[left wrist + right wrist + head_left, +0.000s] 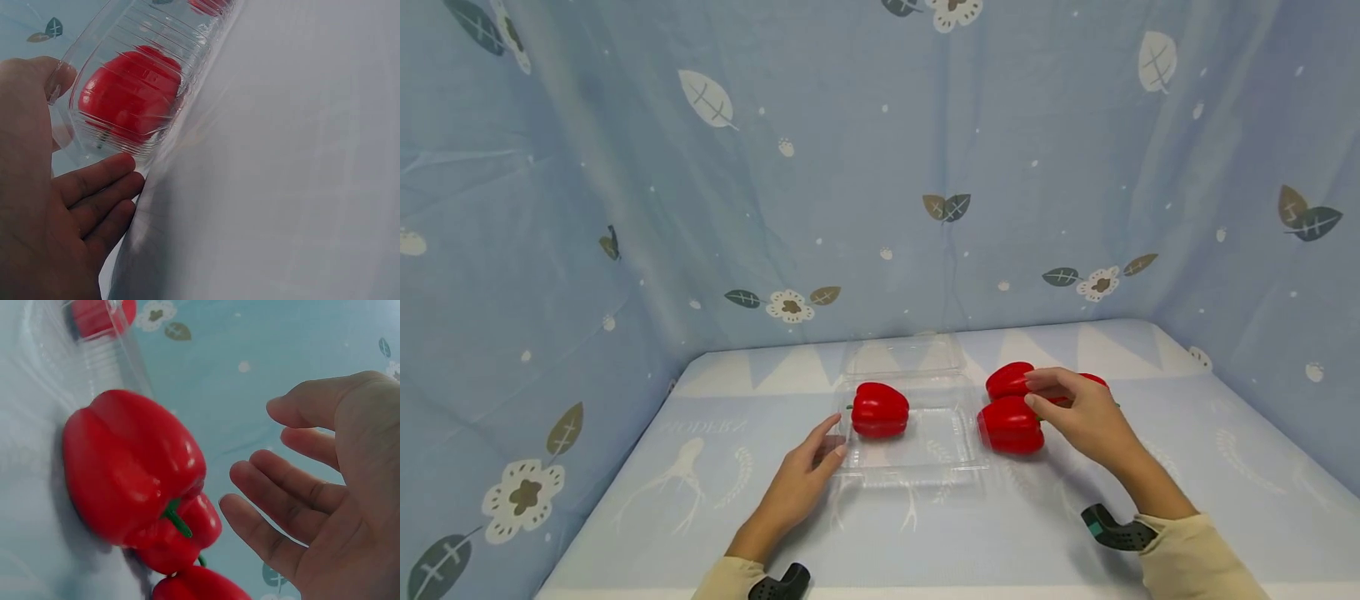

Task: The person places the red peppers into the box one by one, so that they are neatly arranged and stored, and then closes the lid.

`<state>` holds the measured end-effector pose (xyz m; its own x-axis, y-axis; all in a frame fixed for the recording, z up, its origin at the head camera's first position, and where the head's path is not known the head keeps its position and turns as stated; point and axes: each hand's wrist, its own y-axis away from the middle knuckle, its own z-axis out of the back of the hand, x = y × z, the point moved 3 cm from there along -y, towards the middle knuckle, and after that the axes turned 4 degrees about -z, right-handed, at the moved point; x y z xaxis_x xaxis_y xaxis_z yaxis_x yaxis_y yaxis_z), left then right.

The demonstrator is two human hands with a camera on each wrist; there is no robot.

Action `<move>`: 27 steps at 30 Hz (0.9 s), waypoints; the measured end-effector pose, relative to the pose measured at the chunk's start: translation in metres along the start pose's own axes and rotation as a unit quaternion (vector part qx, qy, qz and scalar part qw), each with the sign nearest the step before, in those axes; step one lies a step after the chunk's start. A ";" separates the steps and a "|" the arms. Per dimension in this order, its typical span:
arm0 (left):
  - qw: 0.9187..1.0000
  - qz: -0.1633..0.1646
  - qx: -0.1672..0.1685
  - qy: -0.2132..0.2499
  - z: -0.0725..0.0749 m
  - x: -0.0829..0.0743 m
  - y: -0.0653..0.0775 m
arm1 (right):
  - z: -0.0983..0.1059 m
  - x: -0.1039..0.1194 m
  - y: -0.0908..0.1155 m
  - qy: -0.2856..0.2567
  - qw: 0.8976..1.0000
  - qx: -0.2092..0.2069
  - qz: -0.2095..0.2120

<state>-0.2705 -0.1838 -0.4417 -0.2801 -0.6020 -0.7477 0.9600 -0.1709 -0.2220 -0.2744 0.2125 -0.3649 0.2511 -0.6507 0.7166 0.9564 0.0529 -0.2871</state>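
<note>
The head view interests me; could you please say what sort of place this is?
Probably a curtained-off tabletop workspace: blue leaf-and-flower curtains hang behind and beside the table, where a red bell pepper lies in a clear plastic clamshell.

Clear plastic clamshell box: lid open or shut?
Open. In the head view, the transparent lid is folded back behind the clear plastic base, leaving the glossy red bell pepper inside uncovered.

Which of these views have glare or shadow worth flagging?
Head view: soft shadows on the table, small glints on the clear container; left wrist view: left hand rather dark, pale reflections streaking the container's wall over the pepper inside; right wrist view: bright highlights on the nearest loose pepper, a dark shadow along its left side.
</note>
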 end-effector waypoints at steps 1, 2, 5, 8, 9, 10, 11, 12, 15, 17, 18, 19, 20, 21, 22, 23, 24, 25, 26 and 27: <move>1.000 -0.001 0.000 -0.001 0.000 0.000 0.000 | 0.001 -0.001 0.000 0.002 1.000 0.000 0.000; 1.000 -0.003 0.001 0.000 0.000 0.000 -0.001 | 0.002 -0.003 0.001 0.002 1.000 0.000 -0.001; 1.000 -0.007 0.002 0.001 0.000 -0.002 -0.001 | 0.004 -0.006 0.002 0.011 1.000 -0.002 -0.005; 1.000 -0.007 0.002 0.002 0.000 -0.002 -0.001 | 0.006 -0.010 0.003 0.018 1.000 -0.001 -0.011; 1.000 -0.005 0.002 0.001 0.000 -0.002 -0.001 | 0.006 -0.011 0.003 0.021 1.000 0.001 -0.013; 1.000 -0.003 0.002 0.001 0.000 -0.002 -0.001 | 0.006 -0.013 0.003 0.023 1.000 0.002 -0.015; 1.000 -0.001 0.001 0.001 0.000 -0.001 -0.001 | 0.006 -0.014 0.003 0.025 1.000 0.005 -0.017; 1.000 0.001 0.001 0.000 0.000 -0.001 -0.001 | 0.006 -0.016 0.004 0.025 0.999 0.009 -0.019; 1.000 0.007 0.001 0.000 0.000 0.000 -0.001 | 0.003 -0.022 0.005 0.023 0.999 0.029 -0.019; 1.000 0.009 0.000 -0.001 0.000 0.000 0.000 | 0.001 -0.026 0.006 0.021 0.999 0.045 -0.018; 1.000 0.009 0.000 -0.001 -0.001 0.000 0.000 | 0.000 -0.028 0.007 0.019 0.998 0.053 -0.017; 1.000 0.009 0.000 -0.001 -0.001 0.000 0.001 | -0.002 -0.029 0.007 0.018 0.998 0.059 -0.017; 1.000 0.009 -0.001 -0.001 -0.001 0.000 0.001 | -0.003 -0.031 0.007 0.016 0.998 0.065 -0.017; 1.000 0.008 -0.001 -0.001 -0.001 -0.001 0.001 | -0.004 -0.032 0.008 0.013 0.997 0.068 -0.019; 1.000 0.007 -0.001 -0.001 -0.001 -0.001 0.001 | -0.005 -0.034 0.008 0.010 0.997 0.069 -0.021; 1.000 0.007 -0.001 -0.001 -0.001 -0.001 0.001 | -0.007 -0.035 0.008 0.005 0.997 0.071 -0.025; 1.000 0.008 -0.001 -0.002 -0.001 -0.001 0.001 | -0.008 -0.037 0.007 0.001 0.997 0.072 -0.029; 1.000 0.008 0.000 -0.003 -0.001 -0.001 0.001 | -0.009 -0.038 0.007 -0.002 0.997 0.073 -0.033; 1.000 0.009 -0.001 -0.003 -0.001 -0.001 0.000 | -0.010 -0.040 0.007 -0.004 0.997 0.075 -0.035; 1.000 0.010 -0.001 -0.002 -0.001 -0.001 0.000 | -0.011 -0.041 0.007 -0.005 0.996 0.077 -0.037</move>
<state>-0.2700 -0.1826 -0.4416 -0.2613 -0.6083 -0.7495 0.9652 -0.1574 -0.2087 -0.2797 0.2312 -0.4029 0.1793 -0.6503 0.7382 0.9838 0.1202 -0.1331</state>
